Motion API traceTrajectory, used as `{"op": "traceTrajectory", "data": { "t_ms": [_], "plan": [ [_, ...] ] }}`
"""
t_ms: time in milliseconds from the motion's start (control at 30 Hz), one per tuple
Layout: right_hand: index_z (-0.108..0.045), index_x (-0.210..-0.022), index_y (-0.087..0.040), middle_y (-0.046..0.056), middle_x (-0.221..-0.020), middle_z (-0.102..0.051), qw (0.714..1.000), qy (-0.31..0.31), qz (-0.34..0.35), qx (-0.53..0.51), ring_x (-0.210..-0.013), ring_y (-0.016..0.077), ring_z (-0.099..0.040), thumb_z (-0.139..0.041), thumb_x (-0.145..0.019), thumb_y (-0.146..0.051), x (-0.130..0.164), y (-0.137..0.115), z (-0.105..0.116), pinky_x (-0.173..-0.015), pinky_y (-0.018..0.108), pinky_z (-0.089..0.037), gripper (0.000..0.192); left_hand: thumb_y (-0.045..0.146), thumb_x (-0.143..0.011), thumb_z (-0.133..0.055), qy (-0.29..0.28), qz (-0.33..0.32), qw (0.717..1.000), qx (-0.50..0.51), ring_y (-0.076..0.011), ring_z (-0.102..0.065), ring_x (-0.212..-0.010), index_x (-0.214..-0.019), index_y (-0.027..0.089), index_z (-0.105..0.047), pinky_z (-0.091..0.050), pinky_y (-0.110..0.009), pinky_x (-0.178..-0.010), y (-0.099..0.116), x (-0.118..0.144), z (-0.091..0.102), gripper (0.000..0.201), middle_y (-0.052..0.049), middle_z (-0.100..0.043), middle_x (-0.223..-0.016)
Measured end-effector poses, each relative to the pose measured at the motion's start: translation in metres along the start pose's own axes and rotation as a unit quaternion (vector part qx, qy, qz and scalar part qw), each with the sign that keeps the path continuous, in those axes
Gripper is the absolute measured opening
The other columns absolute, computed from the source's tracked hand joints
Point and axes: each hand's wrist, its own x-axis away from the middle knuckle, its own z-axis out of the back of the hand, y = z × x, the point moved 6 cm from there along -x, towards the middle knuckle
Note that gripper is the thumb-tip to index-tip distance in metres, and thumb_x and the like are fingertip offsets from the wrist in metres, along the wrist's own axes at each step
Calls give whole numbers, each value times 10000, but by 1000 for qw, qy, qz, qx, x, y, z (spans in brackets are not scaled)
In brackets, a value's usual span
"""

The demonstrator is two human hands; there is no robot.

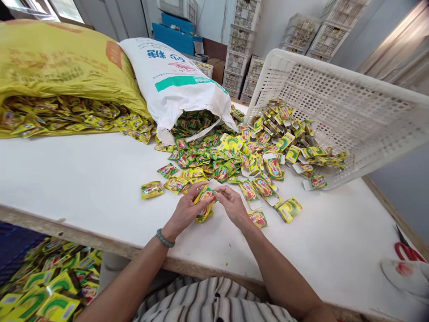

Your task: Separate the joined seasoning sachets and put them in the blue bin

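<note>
Hands meet near the front edge of the white table [83,179]. The left hand [186,210] grips a small stack of packets [205,203], with its fingers curled around them. The right hand [233,205] pinches the top of the same stack with its fingertips. So the stack sits between both hands, just above the table.

To do this well, I think the packets should all face the same way and their edges should line up. A soft, steady grip looks best, because the shiny packets may slip.

Just past the hands lies a big pile of loose packets [214,156]. Behind it, a white sack [174,80] lies open, and a yellow sack [60,67] lies to its left. A white crate [335,98] is tipped on its side at the right, with more packets spilling out.
</note>
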Motion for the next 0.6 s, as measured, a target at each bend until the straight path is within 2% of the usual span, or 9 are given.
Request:
{"op": "traceTrajectory", "data": {
  "t_ms": [133,267,367,467,600],
  "plan": [
    [-496,-988,-236,-94,-565,-431,999,6,-24,-30,-558,114,-458,-620,-783,-467,-1,8,2,-586,233,-374,333,438,-824,-629,6,-6,1000,-10,-203,-644,-842,-1279,214,-459,-518,-315,-764,-1,0,-1,536,-25,-670,-908],
    [-520,-1058,-221,-90,-591,-377,1000,-3,-10,-2,-566,109,-399,-590,-811,-477,-1,6,4,-592,241,-345,362,430,-841,-616,17,-46,998,-50,-204,-642,-886,-1287,208,-467,-515,-318,-780,-3,0,-1,520,-45,-672,-1001],
    [-546,-1110,-210,-77,-623,-399,999,-25,-22,3,-604,115,-421,-608,-806,-466,-1,6,3,-624,253,-365,402,424,-864,-585,19,-78,991,-109,-210,-632,-962,-1276,213,-496,-500,-329,-834,-4,1,0,472,-61,-653,-1128],
    [-545,-1088,-208,-86,-595,-421,998,-32,-55,-26,-582,110,-421,-665,-767,-444,0,10,4,-610,249,-361,416,421,-864,-583,12,-89,985,-149,-210,-622,-986,-1246,224,-528,-485,-329,-866,-3,1,-1,433,-53,-642,-1150],
    [-490,-1152,-239,-95,-582,-487,995,7,-65,-70,-561,106,-453,-730,-711,-399,-1,15,7,-587,236,-360,528,386,-834,-629,4,-81,992,-95,-196,-617,-976,-1156,217,-550,-479,-305,-862,-1,1,-1,372,-38,-640,-1097]
  ]
}}
